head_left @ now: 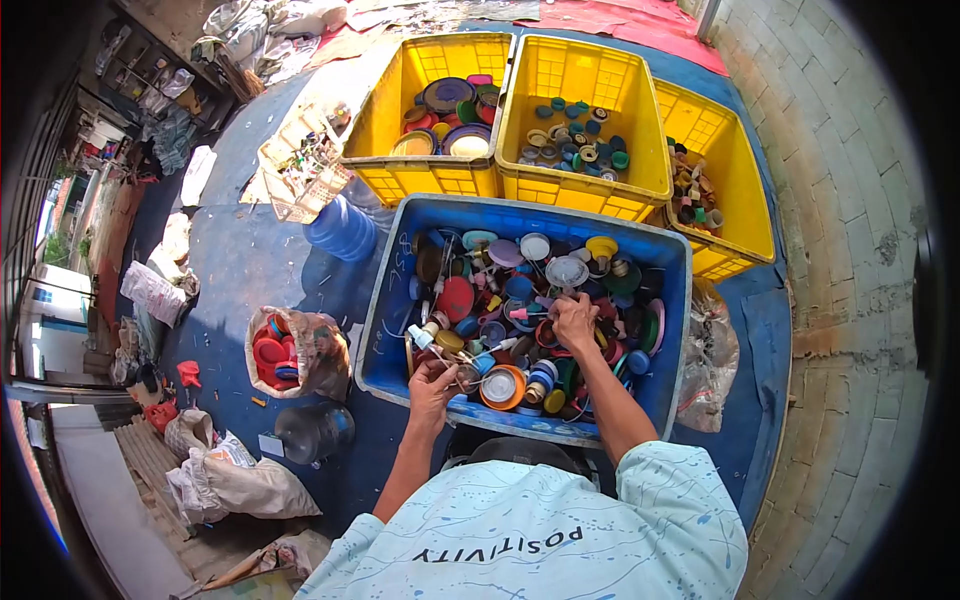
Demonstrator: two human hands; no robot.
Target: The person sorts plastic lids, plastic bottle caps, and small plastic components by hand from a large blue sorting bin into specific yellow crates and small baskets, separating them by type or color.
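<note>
Both hands worked inside the blue crate (pixel 385 330): left hand (pixel 432 383) fingers pinched a small cap, right hand (pixel 575 320) fingers curled among loose plastic lids (pixel 500 385), judged light, rigid, slippery, best gripped by rims.

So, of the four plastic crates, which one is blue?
The blue crate is the nearest one, where both the left hand and the right hand reach into mixed caps. The three crates behind it are all yellow.
</note>
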